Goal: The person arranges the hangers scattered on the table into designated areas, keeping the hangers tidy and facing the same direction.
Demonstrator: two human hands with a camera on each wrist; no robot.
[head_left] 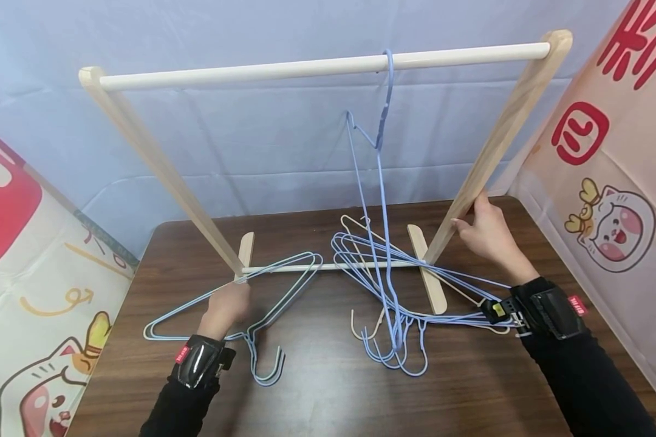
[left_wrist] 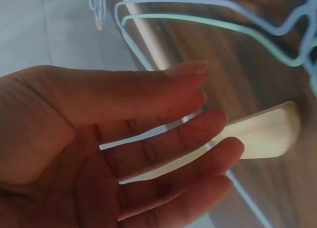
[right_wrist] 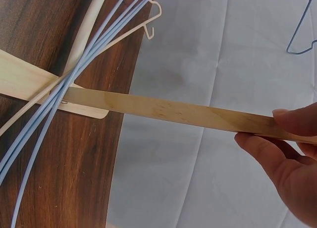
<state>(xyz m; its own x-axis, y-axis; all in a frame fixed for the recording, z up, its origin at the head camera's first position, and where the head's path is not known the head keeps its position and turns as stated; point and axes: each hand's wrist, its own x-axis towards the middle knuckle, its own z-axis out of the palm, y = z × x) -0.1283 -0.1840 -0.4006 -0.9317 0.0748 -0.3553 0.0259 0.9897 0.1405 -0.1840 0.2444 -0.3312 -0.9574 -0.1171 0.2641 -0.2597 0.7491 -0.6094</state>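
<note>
A wooden clothes rack [head_left: 328,62] with a white top rail stands on the table. My right hand [head_left: 489,233] grips the lower part of its right upright [head_left: 497,142]; thumb and fingers [right_wrist: 265,153] pinch the wood from both sides in the right wrist view. My left hand [head_left: 228,306] is above the left hangers [head_left: 290,303], by the rack's left foot [head_left: 246,249]. Its fingers [left_wrist: 168,158] are spread and loosely bent, holding nothing. One blue hanger [head_left: 382,182] hangs from the top rail. Several blue and cream hangers [head_left: 399,328] lie in a pile across the lower bar.
The brown tabletop [head_left: 328,400] carries the rack and both groups of hangers. A pale blue cloth [head_left: 284,133] covers the back. Printed panels [head_left: 623,182] flank the table on both sides. Several hanger hooks jut toward the front.
</note>
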